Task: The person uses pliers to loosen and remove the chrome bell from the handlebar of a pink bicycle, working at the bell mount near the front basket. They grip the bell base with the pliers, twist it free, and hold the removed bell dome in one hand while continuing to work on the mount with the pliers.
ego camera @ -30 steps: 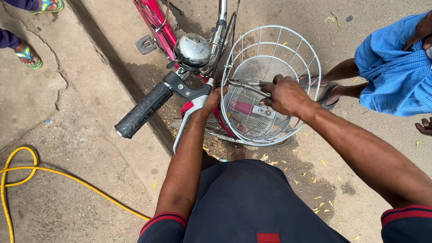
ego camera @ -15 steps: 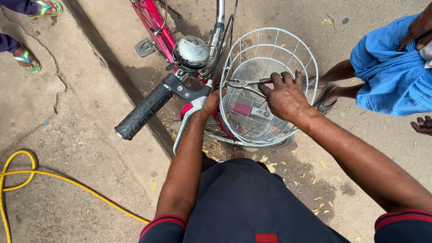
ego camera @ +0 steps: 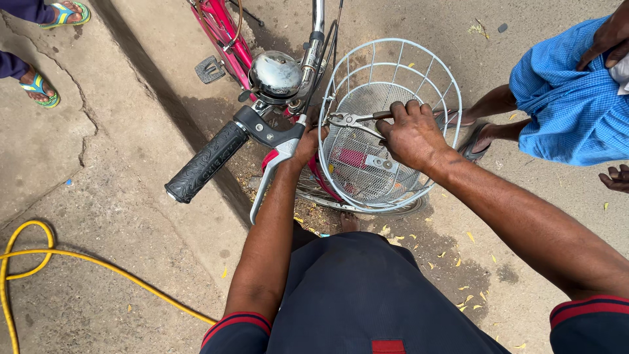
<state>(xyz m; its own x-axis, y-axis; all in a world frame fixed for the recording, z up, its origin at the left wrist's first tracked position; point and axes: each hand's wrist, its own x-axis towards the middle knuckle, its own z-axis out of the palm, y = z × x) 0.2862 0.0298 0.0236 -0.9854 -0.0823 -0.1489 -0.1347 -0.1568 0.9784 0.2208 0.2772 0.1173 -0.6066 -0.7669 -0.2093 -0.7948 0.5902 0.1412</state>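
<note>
Right hand [ego camera: 411,134] — closed around the handles of a pair of pliers [ego camera: 350,120], whose nose points left toward the near-left rim of the wire basket [ego camera: 400,49], about where the basket meets the bicycle's front. Left hand [ego camera: 306,141] — reaching in behind the brake lever [ego camera: 265,190], fingers hidden against the basket's left side; whether it grips or merely steadies something there cannot be told. Basket: pale wire with a mesh floor, mounted at the front above the wheel, upright. Handlebar grip [ego camera: 206,162], black and ribbed, juts toward lower left; chrome bell [ego camera: 275,72] sits just beyond it; pink frame [ego camera: 223,33] runs up and away. Step in hand, as judged: working a fastener or wire at the basket mount with the pliers. The next move would likely call for a firm squeeze or twist while the other hand braces. Periphery: yellow hose [ego camera: 39,252] on concrete; a bystander in blue cloth [ego camera: 570,98] at right; sandalled feet [ego camera: 39,88] upper left.
</note>
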